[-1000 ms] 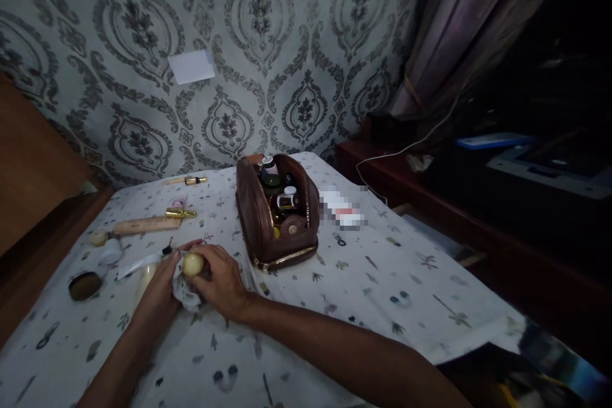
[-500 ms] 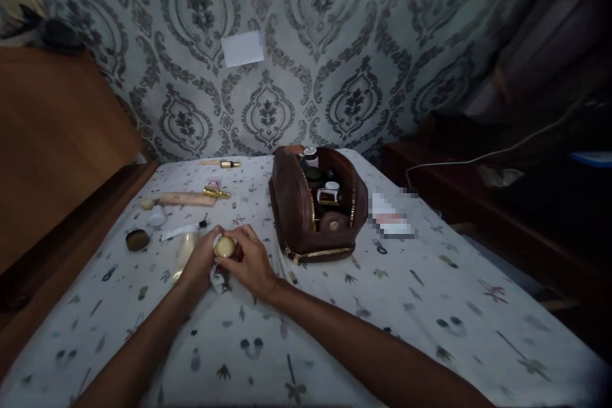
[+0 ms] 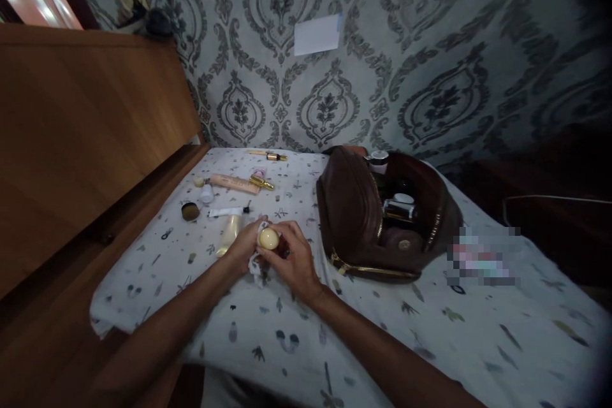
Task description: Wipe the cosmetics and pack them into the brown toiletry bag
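A small bottle with a round cream-coloured cap (image 3: 269,239) is between my two hands, its cap facing up. My right hand (image 3: 295,261) is closed on it, thumb and fingers around the cap. My left hand (image 3: 246,245) is wrapped round a white cloth (image 3: 257,268), which lies against the bottle's left side and hangs below the fingers. Beside my left hand lies a pale yellow tube (image 3: 232,233), with a white tube (image 3: 227,211) just behind it. To the right stands a brown bag (image 3: 349,204), unzipped, with bottles and a round compact (image 3: 403,241) inside.
On the patterned white sheet (image 3: 287,306) lie a long peach tube (image 3: 234,183), a gold tube (image 3: 261,183), a dark round item (image 3: 190,211) and a white jar (image 3: 206,194). A wooden panel (image 3: 95,121) rises at the left; a papered wall (image 3: 282,95) stands behind.
The camera view has turned left and come closer, so everything appears farther right and the bag larger. Both hands keep their hold on the bottle and cloth.
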Demonstrator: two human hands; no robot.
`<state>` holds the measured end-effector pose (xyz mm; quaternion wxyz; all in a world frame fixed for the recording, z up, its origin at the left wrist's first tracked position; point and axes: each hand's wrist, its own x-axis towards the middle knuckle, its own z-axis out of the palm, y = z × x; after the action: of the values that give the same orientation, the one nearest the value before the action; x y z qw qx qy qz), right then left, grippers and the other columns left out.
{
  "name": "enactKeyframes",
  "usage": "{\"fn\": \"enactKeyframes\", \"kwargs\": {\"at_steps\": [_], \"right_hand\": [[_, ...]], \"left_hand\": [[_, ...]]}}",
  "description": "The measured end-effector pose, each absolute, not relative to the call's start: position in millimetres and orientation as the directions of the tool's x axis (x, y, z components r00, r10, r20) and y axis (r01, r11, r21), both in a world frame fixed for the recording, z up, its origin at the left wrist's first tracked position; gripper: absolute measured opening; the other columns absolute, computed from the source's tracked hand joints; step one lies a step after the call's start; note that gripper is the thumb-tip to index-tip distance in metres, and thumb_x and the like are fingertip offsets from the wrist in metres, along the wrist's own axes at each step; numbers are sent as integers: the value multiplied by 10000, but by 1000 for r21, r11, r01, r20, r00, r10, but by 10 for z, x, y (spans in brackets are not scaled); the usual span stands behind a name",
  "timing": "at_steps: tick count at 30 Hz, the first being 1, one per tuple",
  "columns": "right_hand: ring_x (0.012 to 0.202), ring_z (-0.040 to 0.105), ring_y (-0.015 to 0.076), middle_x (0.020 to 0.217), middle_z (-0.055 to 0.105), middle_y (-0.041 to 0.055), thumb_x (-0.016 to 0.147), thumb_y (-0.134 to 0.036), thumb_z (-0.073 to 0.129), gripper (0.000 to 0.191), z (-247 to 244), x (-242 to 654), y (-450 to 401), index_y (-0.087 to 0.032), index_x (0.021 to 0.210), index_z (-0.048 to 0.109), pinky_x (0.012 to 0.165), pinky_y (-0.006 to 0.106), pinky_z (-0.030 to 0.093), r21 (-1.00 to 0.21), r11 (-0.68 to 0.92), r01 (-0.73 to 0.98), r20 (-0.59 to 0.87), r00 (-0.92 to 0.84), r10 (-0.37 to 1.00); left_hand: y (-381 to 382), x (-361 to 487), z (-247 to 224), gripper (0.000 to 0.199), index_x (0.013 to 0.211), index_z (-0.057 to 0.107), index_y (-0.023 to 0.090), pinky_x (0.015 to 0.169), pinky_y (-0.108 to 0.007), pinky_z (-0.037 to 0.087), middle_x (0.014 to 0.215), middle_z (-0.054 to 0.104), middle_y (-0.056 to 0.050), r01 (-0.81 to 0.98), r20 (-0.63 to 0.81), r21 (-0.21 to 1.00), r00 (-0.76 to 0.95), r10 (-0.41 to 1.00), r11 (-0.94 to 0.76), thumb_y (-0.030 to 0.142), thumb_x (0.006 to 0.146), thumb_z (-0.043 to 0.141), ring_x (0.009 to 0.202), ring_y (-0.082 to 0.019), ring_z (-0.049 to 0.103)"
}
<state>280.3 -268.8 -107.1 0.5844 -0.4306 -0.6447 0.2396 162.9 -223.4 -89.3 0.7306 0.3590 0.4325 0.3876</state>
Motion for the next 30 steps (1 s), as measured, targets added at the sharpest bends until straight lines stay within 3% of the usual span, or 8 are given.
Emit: {"fn": "enactKeyframes", "kwargs": {"at_steps": [14, 20, 27, 30], "right_hand": [[901, 597, 204, 993, 626, 49, 796, -214, 693, 333, -1092, 2815, -2663, -240, 1126, 671, 759, 312, 496, -837, 490, 244, 526, 106, 844], [713, 543, 158, 975, 625, 42, 776, -258, 699, 329, -1104, 2863, -2610, -213, 1100, 663, 673, 291, 480, -889, 389, 243, 436, 186, 880], [672, 528, 136, 933, 614, 27, 761, -254, 710, 342, -1120, 2871, -2605, -199, 1095, 669, 650, 274, 474, -873, 394, 288, 451, 169, 876], [676, 534, 136, 923, 608, 30, 763, -242, 708, 334, -1129, 2878, -2606, -186, 1090, 668, 648, 273, 472, -877, 380, 296, 438, 162, 884]], "left_hand": [[-2244, 1648, -818, 219, 709, 587, 141, 285, -137, 244, 484, 499, 43, -300, -321, 832, 425, 846, 467, 340, 788, 634, 325, -44, 385], [-2271, 1641, -753, 347, 832, 610, 139, 289, -144, 294, 532, 536, 25, -264, -294, 865, 425, 856, 427, 480, 872, 557, 368, -76, 466], [-2290, 1619, -793, 484, 870, 578, 161, 296, -151, 298, 570, 559, 33, -162, -174, 952, 413, 894, 260, 625, 755, 654, 395, -87, 491], [-2294, 1587, -819, 494, 851, 575, 169, 304, -163, 298, 557, 559, 35, -84, -108, 985, 402, 909, 154, 655, 778, 621, 389, -91, 485]]}}
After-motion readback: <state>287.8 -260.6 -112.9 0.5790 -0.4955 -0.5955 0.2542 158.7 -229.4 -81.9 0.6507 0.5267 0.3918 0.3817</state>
